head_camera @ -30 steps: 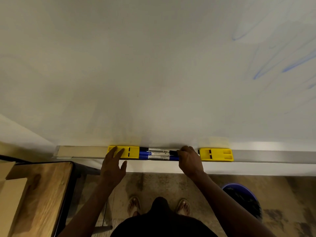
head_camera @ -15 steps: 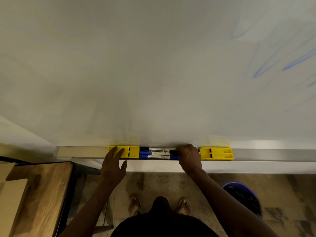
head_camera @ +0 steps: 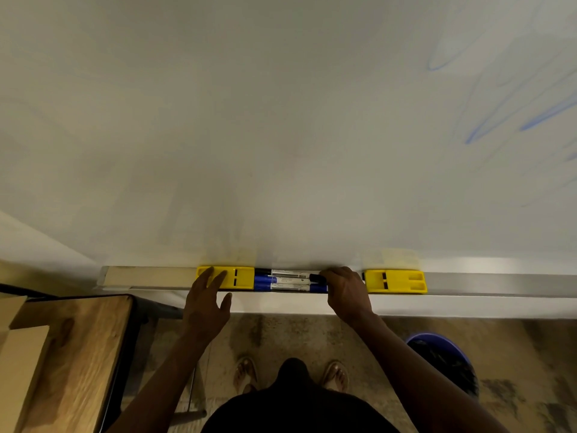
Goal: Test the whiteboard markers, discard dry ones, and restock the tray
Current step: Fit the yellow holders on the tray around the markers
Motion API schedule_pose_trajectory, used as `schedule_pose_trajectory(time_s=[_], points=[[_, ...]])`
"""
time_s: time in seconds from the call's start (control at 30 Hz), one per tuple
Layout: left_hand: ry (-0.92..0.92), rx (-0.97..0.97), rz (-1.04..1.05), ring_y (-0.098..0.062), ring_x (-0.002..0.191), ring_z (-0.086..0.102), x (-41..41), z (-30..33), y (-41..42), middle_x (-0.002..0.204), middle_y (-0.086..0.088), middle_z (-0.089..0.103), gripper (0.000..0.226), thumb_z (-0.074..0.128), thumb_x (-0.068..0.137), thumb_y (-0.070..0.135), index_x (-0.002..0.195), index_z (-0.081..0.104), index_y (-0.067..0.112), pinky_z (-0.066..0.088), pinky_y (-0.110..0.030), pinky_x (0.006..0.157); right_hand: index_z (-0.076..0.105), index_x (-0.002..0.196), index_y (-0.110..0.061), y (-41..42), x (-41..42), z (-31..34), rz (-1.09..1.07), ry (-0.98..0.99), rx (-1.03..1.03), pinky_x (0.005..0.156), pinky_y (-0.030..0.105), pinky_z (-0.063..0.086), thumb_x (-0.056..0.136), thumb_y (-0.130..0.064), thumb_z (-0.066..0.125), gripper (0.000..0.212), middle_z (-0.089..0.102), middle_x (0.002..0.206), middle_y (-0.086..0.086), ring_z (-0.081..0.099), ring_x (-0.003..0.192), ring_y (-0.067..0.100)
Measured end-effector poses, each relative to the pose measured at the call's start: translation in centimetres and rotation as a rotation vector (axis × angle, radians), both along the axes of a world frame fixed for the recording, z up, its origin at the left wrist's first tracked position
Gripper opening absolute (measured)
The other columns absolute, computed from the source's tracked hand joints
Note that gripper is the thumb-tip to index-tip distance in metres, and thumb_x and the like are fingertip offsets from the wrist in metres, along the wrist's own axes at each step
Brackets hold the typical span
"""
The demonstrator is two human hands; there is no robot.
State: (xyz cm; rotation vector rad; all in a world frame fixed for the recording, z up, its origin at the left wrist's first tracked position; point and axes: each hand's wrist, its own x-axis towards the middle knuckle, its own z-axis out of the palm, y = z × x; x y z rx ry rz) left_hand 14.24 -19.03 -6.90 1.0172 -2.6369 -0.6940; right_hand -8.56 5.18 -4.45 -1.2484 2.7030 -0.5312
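Wood-grain table (head_camera: 78, 339) far left. Left hand (head_camera: 207, 303) flat, fingers straight, tips resting on moulded yellow block (head_camera: 225, 277). Slim cylindrical markers (head_camera: 287, 279), black and blue caps, lying in metal tray (head_camera: 499, 281) between blocks. Right hand (head_camera: 346, 292) curled round their right ends. Second yellow block (head_camera: 396, 281); round blue bin (head_camera: 443, 360) on floor.

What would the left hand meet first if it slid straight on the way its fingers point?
The left hand already lies on the yellow holder; beyond that, probably the whiteboard.
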Motion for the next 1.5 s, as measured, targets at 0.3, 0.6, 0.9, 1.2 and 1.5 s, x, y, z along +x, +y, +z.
schedule_pose_trajectory(time_s=[0.3,0.6,0.9,1.2,1.5], points=[[0.006,-0.010,-0.002,-0.041,0.136,0.048,-0.1,0.1,0.1,0.146,-0.020,0.052,0.058,0.082,0.081,0.014,0.136,0.061,0.009,0.044,-0.054,0.106,0.080,0.097,-0.018,0.2,-0.8,0.1,0.063,0.089,0.064,0.070,0.037,0.058,0.061,-0.001,0.090,0.041,0.078,0.092,0.003,0.072,0.087,0.027],[-0.006,0.007,0.007,-0.040,0.139,0.045,-0.3,0.7,0.4,0.148,-0.020,0.050,0.058,0.080,0.084,0.015,0.138,0.060,0.010,0.042,-0.053,0.109,0.078,0.102,-0.012,0.7,-0.2,-0.1,0.093,0.164,0.009,0.069,0.035,0.062,0.057,0.003,0.092,0.049,0.076,0.098,0.009,0.074,0.088,0.028],[-0.001,-0.022,0.018,-0.040,0.139,0.045,-0.3,0.5,0.6,0.148,-0.021,0.050,0.060,0.080,0.084,0.015,0.139,0.058,0.008,0.041,-0.053,0.109,0.076,0.106,-0.007,2.1,-0.8,0.7,-0.095,0.093,-0.165,0.075,0.039,0.060,0.072,0.003,0.083,0.036,0.076,0.103,0.012,0.071,0.092,0.030],[-0.009,0.001,0.056,-0.045,0.135,0.048,-1.1,0.4,1.5,0.144,-0.026,0.052,0.064,0.082,0.080,0.012,0.138,0.057,0.005,0.045,-0.056,0.105,0.078,0.094,-0.004,8.4,-2.6,-0.4,-0.310,0.140,-0.157,0.074,0.042,0.057,0.076,-0.003,0.082,0.019,0.076,0.097,0.014,0.068,0.090,0.038],[-0.058,-0.030,0.083,-0.049,0.135,0.045,-1.7,0.6,2.3,0.145,-0.030,0.049,0.064,0.082,0.081,0.013,0.139,0.056,0.002,0.044,-0.060,0.106,0.077,0.083,-0.006,8.9,-3.2,-0.2,-0.184,0.175,-0.124,0.066,0.043,0.057,0.071,0.002,0.083,0.016,0.076,0.086,0.009,0.067,0.084,0.037]])
